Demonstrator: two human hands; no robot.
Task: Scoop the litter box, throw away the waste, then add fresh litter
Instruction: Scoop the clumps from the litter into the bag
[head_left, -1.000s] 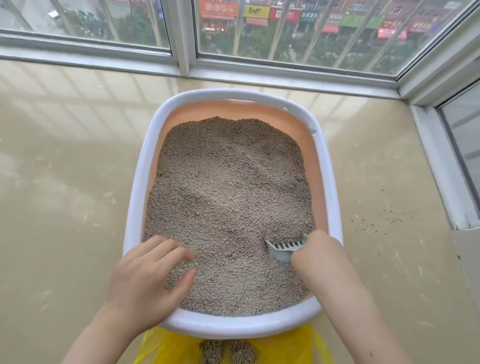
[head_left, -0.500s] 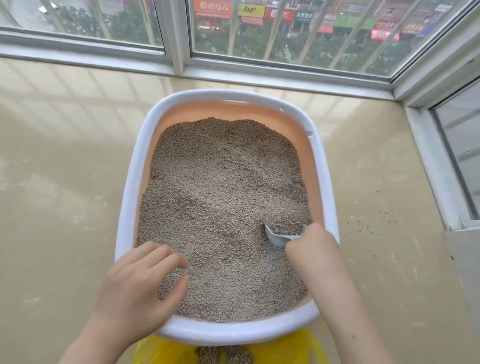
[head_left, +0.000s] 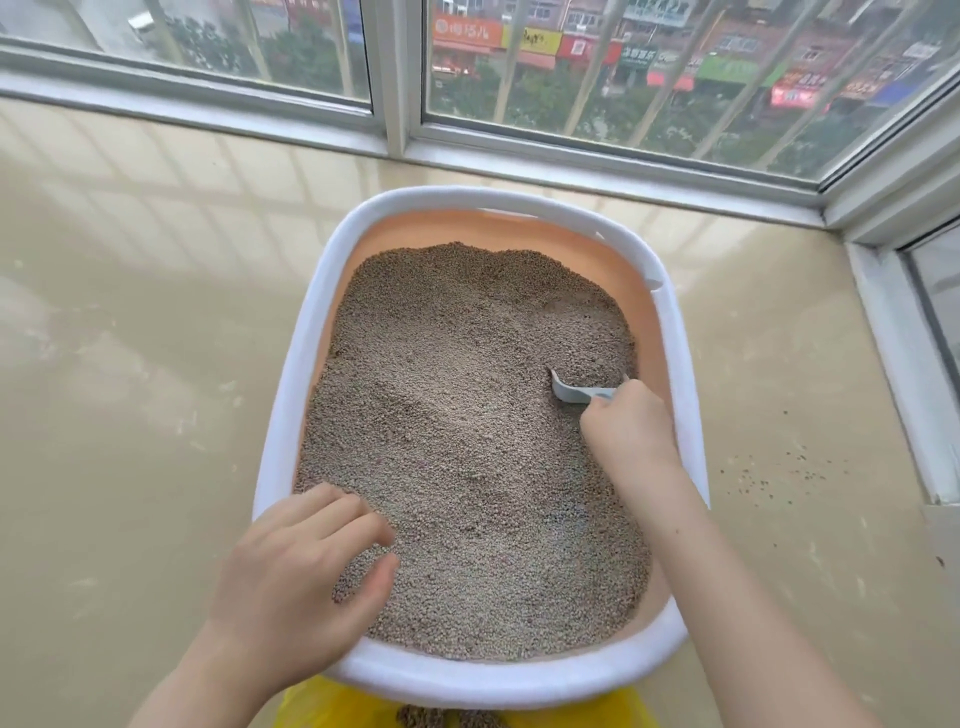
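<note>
Our right hand (head_left: 626, 428) gripped the handle of a grey scoop (head_left: 576, 391), its blade dug into the litter (head_left: 457, 441) near the right wall of the litter box (head_left: 291, 415) and pointing toward ten o'clock, its long axis running from four to ten. Our left hand (head_left: 296, 566) lay at seven o'clock, fingers relaxed on the granules, holding nothing. Compared with a second earlier, the scoop sat farther from us along that wall, and a yellow bag (head_left: 337, 706) showed below the near rim.

A glossy beige floor (head_left: 130, 415) runs up to white-framed windows (head_left: 395, 78). Through the glass (head_left: 623, 67), trees and colourful shop signs (head_left: 467, 34) show on a street below.
</note>
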